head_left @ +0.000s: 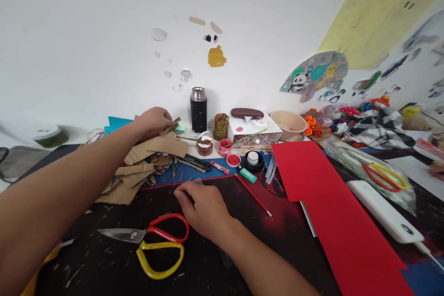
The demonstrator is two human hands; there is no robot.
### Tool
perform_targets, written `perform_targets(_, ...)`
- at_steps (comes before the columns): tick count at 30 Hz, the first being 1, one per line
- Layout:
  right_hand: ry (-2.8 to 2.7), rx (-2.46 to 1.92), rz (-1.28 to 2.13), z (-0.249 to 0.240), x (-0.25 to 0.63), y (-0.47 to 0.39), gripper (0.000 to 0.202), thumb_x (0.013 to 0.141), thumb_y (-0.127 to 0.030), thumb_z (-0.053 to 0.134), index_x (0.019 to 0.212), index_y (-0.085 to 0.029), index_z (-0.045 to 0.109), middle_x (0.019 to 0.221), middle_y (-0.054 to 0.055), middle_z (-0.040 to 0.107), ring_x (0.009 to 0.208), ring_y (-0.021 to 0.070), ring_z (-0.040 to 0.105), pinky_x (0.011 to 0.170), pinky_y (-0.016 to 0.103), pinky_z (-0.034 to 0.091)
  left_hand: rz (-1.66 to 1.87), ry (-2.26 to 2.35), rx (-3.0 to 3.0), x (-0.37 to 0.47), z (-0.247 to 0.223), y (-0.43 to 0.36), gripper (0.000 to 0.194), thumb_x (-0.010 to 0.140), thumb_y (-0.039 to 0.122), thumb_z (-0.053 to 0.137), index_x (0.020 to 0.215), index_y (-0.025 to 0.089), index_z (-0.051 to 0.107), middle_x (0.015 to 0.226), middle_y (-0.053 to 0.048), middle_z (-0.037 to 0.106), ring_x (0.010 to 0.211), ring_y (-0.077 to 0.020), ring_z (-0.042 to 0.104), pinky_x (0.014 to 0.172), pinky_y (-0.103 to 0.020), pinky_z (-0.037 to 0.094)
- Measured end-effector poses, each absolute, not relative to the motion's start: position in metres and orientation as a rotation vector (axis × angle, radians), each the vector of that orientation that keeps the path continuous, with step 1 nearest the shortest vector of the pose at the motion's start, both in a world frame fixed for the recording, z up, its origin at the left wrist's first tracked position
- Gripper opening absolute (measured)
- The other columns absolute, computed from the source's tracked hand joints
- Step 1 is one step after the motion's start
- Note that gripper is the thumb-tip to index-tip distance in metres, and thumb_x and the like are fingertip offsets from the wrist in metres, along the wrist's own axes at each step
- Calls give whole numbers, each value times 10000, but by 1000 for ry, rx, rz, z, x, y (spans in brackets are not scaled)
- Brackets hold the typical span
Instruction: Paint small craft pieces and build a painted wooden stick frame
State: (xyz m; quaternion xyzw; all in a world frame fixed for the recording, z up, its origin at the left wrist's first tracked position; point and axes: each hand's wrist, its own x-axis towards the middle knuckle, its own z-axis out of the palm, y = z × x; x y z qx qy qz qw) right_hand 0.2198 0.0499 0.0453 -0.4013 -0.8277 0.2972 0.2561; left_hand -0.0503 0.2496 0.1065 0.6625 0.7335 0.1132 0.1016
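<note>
My left hand (154, 122) reaches over the heap of cardboard scraps (169, 143) at the back left, its fingers closed on a small brown cardboard scrap (173, 126). Closer to me, my right hand (204, 206) is bent in a pinch over the dark tabletop. A small see-through piece (199, 181) shows just beyond its knuckles; whether the fingers hold it is hidden. Left of that hand lie scissors (142, 236) with one red and one yellow handle, blades pointing left.
Behind stand a black thermos (199, 111), a jar of brown paint (205, 147) with a green-handled brush on it, and a white box (256, 132). A red pencil (255, 196), a green lighter (247, 174), a black cutter (194, 162) and red sheets (333, 208) lie rightward.
</note>
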Motion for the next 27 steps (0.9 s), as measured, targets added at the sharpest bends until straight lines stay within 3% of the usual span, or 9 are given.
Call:
perform_targets(5,-2236,-1089,805,45,220,51,184,1109,-312,616,1115,-239,785,1024,65,860,929,240,813,778,293,519,305,2129,1922,-26,96,255,255,725,467,770,811,239,843,846,-77,850,862,-294,773,729,-336,570)
perform_targets(9,-2241,-1077,801,45,221,51,186,1108,-298,612,1102,-235,788,1004,60,857,916,234,811,772,288,516,340,2121,1942,-20,93,254,266,765,441,741,889,239,862,987,-89,875,960,-298,788,809,-331,586)
perform_targets(13,-2255,-1080,786,45,221,50,192,1109,-313,610,1109,-240,787,1010,58,858,924,235,808,770,290,516,391,2131,1958,-27,98,238,381,824,494,691,1062,247,858,1160,-94,867,1085,-315,779,889,-344,587)
perform_targets(17,-2259,-1076,774,44,222,50,221,1120,-345,588,1112,-247,785,1011,58,860,931,231,806,780,291,516,401,2113,1969,-45,106,204,446,843,568,660,1118,267,840,1146,-60,866,1115,-311,769,923,-334,582)
perform_targets(24,-2218,-1069,775,42,224,51,211,1115,-311,586,1111,-242,785,1035,57,856,929,225,796,809,292,517,325,2041,2042,-56,117,122,449,877,635,598,1100,322,831,1203,-53,842,1065,-328,767,870,-370,573)
perform_targets(27,-2214,-1077,770,43,223,51,206,1113,-311,592,1103,-243,786,1016,55,851,919,222,792,813,286,518,237,1880,2111,-41,103,84,394,875,615,600,1040,342,831,1093,-57,854,1015,-327,769,887,-386,569)
